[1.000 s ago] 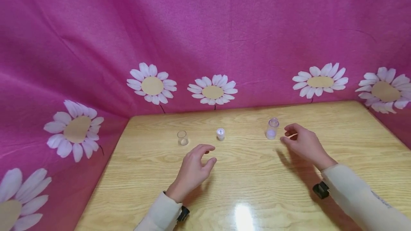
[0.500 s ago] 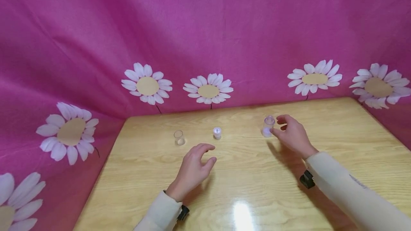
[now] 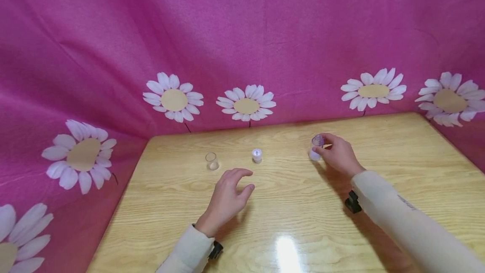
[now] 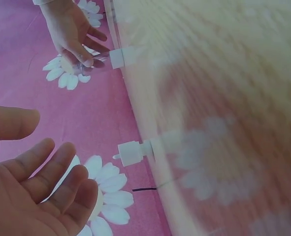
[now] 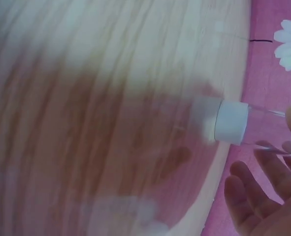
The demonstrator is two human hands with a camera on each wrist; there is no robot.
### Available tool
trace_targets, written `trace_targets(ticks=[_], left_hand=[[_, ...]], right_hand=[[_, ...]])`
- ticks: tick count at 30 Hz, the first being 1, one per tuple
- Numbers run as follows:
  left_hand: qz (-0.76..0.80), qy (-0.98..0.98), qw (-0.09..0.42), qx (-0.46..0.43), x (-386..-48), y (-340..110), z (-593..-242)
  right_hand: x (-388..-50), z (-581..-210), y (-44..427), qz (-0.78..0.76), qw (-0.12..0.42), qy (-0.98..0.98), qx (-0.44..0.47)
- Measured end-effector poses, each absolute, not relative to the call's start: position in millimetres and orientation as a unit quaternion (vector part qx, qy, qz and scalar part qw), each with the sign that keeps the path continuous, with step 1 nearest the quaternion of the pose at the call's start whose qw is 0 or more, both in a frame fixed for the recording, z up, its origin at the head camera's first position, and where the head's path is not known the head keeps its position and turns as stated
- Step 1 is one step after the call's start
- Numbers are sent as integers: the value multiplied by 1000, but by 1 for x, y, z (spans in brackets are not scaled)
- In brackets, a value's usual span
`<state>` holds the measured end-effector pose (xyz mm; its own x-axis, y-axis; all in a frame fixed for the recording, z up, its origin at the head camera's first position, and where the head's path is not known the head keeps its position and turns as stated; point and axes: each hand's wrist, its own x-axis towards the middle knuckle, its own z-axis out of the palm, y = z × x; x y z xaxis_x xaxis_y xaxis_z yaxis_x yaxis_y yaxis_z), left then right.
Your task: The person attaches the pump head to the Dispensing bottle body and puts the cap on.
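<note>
Around the upper part of a clear bottle with a white base (image 3: 315, 154) my right hand (image 3: 338, 154) curls its thumb and fingers; the bottle stands upright on the table. The right wrist view shows the white base (image 5: 232, 122) on the tabletop, with the right hand (image 5: 268, 196) at the clear part. My left hand (image 3: 226, 197) hovers over the table, fingers relaxed and apart, holding nothing. Beyond it stand a small white piece (image 3: 257, 155) and a clear cup (image 3: 212, 161). In the left wrist view the white piece (image 4: 131, 153) has a narrow tip and lies beyond the left hand (image 4: 42, 187).
The wooden table (image 3: 182, 222) has a glossy surface with a bright reflection near the front. A pink cloth (image 3: 242, 33) with white daisies rises behind it and along the left side. A black wrist camera (image 3: 353, 202) sits under the right sleeve.
My right hand has moved left to the clear bottle and now grips it near the top; before, it was apart from it. The left hand has hardly moved. The view has shifted slightly.
</note>
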<state>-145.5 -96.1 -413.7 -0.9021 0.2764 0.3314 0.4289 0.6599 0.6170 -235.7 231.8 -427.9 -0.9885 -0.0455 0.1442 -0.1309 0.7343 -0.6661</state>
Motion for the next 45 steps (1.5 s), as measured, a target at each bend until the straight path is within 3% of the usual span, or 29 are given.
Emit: trace_targets(ticks=[11,45], left_hand=[[-361,-909,87,-189,-144,-99,-413],[-364,-908,108,-174,-144,-109,-413]], right_hand=[[-238,-428,232,354,12,-934,44],[-239,-429,228,342,10,-938,54]])
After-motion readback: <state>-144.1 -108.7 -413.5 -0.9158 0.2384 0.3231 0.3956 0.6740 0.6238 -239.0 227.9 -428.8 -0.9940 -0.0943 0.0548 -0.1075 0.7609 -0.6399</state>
